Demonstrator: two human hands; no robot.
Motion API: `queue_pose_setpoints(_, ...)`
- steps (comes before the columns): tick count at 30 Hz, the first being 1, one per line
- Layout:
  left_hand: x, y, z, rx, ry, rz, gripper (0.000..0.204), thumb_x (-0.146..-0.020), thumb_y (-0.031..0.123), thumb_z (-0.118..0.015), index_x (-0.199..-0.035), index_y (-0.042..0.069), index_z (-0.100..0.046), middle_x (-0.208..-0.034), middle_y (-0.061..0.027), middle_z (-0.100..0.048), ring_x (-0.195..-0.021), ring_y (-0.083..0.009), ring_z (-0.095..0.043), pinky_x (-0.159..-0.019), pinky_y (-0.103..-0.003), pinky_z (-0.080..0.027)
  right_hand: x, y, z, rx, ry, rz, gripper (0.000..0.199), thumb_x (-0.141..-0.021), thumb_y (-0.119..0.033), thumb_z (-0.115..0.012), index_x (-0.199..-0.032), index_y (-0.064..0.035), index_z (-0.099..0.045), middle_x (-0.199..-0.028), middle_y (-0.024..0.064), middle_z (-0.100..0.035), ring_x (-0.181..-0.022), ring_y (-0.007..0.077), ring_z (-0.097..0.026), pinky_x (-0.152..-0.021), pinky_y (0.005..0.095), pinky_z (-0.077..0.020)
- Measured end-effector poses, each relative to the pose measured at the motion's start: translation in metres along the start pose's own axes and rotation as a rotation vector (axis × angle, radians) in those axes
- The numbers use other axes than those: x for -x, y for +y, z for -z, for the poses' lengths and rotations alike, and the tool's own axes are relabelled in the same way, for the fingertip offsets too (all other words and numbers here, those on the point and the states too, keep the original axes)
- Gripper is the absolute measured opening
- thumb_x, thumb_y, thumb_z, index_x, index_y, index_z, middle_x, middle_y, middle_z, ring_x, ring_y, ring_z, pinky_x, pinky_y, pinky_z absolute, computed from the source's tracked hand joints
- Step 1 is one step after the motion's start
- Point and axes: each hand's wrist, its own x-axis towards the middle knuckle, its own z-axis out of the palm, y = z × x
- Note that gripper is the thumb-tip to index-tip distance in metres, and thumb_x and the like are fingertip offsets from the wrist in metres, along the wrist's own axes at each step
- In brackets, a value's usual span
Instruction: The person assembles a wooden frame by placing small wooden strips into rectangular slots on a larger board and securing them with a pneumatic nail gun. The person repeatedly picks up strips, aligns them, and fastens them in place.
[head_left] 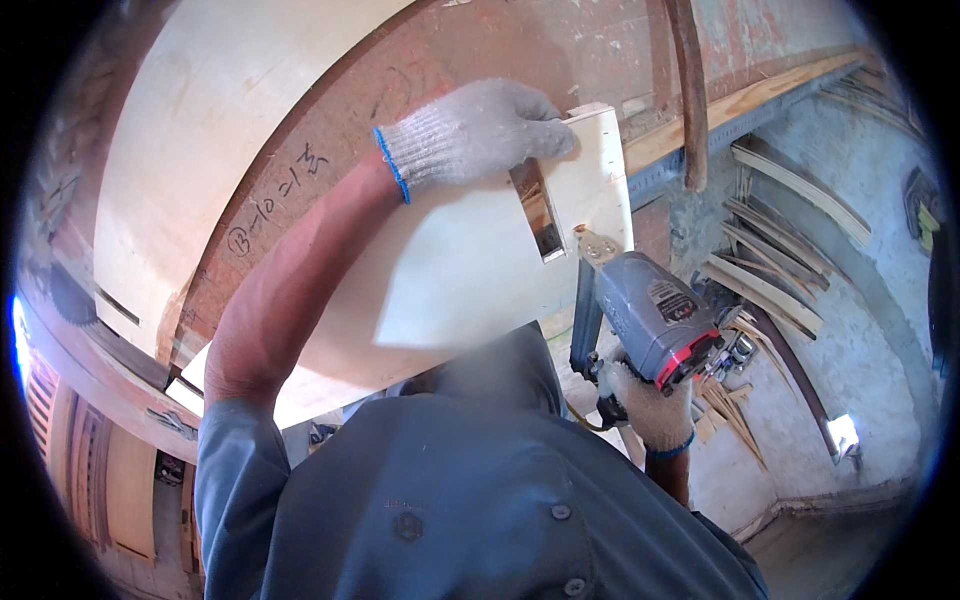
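Note:
A pale wooden board (470,265) with a rectangular slot cut near its right end lies in front of my body. My left hand (490,125), in a white knitted glove with a blue cuff edge, is at the board's far edge above the slot. Its fingers bend over that edge, and their tips are partly hidden. My right hand (650,405), gloved too, is closed around the handle of a grey and red nail gun (655,310). The tool's nose meets the board's right end, just right of the slot. Small dark marks dot the board near that end.
Beneath the board is a reddish-brown sheet (290,190) with handwriting. Another large pale panel (190,110) lies at the upper left. Curved wooden strips (770,290) and scraps (735,420) lie on the right-hand floor. A long timber (740,105) runs along the far right.

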Motion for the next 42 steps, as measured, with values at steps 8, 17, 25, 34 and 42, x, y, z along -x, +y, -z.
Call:
queue_pose_setpoints(8, 0.000, 0.003, 0.004, -0.062, -0.002, -0.008, 0.056, -0.093, 0.052, -0.067, -0.115, 0.002, -0.077, -0.098, -0.0186, -0.076, -0.092, -0.0301, -0.072, -0.088, -0.042, -0.055, -0.004, 0.010, 0.005, 0.091, -0.080, -0.079, 0.047, -0.086, -0.026, -0.082, -0.124, -0.0023, -0.067, -0.117, 0.0162, -0.070, -0.109, 0.0287, -0.068, -0.093, 0.0448, -0.0536)
queue_pose_setpoints(17, 0.002, 0.005, -0.001, -0.035, 0.018, -0.061, 0.056, -0.093, 0.050, -0.067, -0.113, -0.001, -0.076, -0.097, -0.0208, -0.075, -0.092, -0.0310, -0.071, -0.088, -0.043, -0.054, -0.013, 0.003, 0.003, -0.051, 0.033, 0.037, 0.022, -0.081, -0.010, -0.074, -0.101, -0.0020, -0.071, -0.093, 0.0058, -0.072, -0.087, 0.0157, -0.068, -0.079, 0.0346, -0.0550)
queue_pose_setpoints(25, -0.004, 0.001, -0.039, -0.240, 0.067, -0.206, 0.050, -0.097, 0.048, -0.060, -0.113, 0.004, -0.075, -0.104, -0.0219, -0.074, -0.096, -0.0387, -0.070, -0.089, -0.047, -0.053, 0.013, 0.049, 0.000, -0.134, 0.205, -0.011, 0.030, -0.082, -0.006, -0.075, -0.110, -0.0013, -0.068, -0.100, 0.0051, -0.071, -0.091, 0.0159, -0.067, -0.082, 0.0341, -0.0556)
queue_pose_setpoints(34, -0.006, -0.003, -0.043, -0.042, -0.069, -0.162, 0.050, -0.099, 0.049, -0.056, -0.109, 0.004, -0.075, -0.103, -0.0225, -0.073, -0.098, -0.0410, -0.069, -0.091, -0.049, -0.053, 0.018, 0.037, 0.007, -0.056, 0.205, -0.003, 0.031, -0.081, -0.002, -0.071, -0.112, -0.0015, -0.067, -0.100, 0.0054, -0.070, -0.089, 0.0161, -0.067, -0.081, 0.0341, -0.0560)
queue_pose_setpoints(42, -0.001, 0.004, -0.063, -0.291, -0.027, -0.070, 0.048, -0.098, 0.051, -0.056, -0.107, 0.006, -0.073, -0.099, -0.0202, -0.074, -0.099, -0.0406, -0.070, -0.088, -0.050, -0.053, 0.024, 0.032, 0.017, -0.243, 0.053, -0.096, 0.045, -0.084, -0.005, -0.082, -0.126, -0.0016, -0.066, -0.114, 0.0094, -0.072, -0.102, 0.0201, -0.071, -0.086, 0.0369, -0.0582)
